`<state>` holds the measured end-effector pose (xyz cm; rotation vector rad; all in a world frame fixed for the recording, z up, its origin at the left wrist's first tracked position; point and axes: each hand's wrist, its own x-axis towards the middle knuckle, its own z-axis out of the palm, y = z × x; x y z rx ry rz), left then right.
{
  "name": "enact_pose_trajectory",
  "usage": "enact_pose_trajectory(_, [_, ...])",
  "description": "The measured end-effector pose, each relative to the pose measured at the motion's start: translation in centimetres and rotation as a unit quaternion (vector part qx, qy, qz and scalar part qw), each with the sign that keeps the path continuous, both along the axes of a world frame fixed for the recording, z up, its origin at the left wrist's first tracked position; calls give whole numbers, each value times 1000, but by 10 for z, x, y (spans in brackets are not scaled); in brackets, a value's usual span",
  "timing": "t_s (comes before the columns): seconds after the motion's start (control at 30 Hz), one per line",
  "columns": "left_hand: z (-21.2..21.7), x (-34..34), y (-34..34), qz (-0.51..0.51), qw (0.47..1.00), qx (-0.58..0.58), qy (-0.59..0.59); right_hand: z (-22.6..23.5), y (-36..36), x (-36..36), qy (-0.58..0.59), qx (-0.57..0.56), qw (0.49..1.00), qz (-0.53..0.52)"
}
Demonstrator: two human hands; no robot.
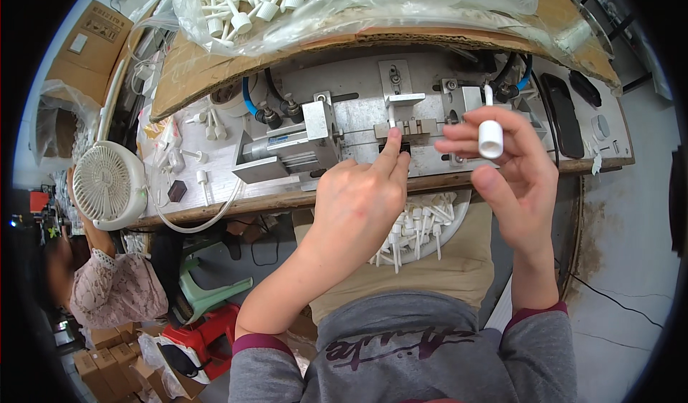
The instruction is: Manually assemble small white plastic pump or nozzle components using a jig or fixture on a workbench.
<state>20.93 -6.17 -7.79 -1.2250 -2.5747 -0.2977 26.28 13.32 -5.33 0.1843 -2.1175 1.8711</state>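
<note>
My left hand (362, 199) reaches to the metal fixture (419, 128) at the middle of the bench. Its index finger is stretched out, the tip at the lower end of a white stem (392, 116) in the fixture; the middle finger lies beside it and the others are curled. My right hand (527, 181) is raised to the right of the fixture, gripping a white applicator cap (490, 139). The cap's open end faces me, and its thin stem points away; the fingers partly hide the grip. Several similar caps (419, 231) fill a pale round tub (461, 217) on my lap.
A plastic bag (401, 9) of white caps lies on cardboard (322, 47) above the bench. A metal cylinder (287, 149) with blue hoses stands left of the fixture. A white fan (107, 184) is at the left edge, a phone (562, 116) at right. Another person (118, 288) sits at left.
</note>
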Motion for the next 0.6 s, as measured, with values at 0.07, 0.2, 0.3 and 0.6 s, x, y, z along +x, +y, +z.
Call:
enact_pose_trajectory(0.07, [4,-3,-2,-13,999,26,-30,6,-2,9,-64,-11,998,13])
enact_pose_trajectory(0.2, [47,-34,-5,-43,982,162,-83,-4,-9,15,-53,26,998,-6])
enact_pose_trajectory(0.3, [85,-84,4,-4,953,296,61,-15,-7,11,52,238,969,-29])
enact_pose_trajectory(0.6, [107,-169,52,242,970,-21,-17,-43,-28,-9,179,505,844,-14])
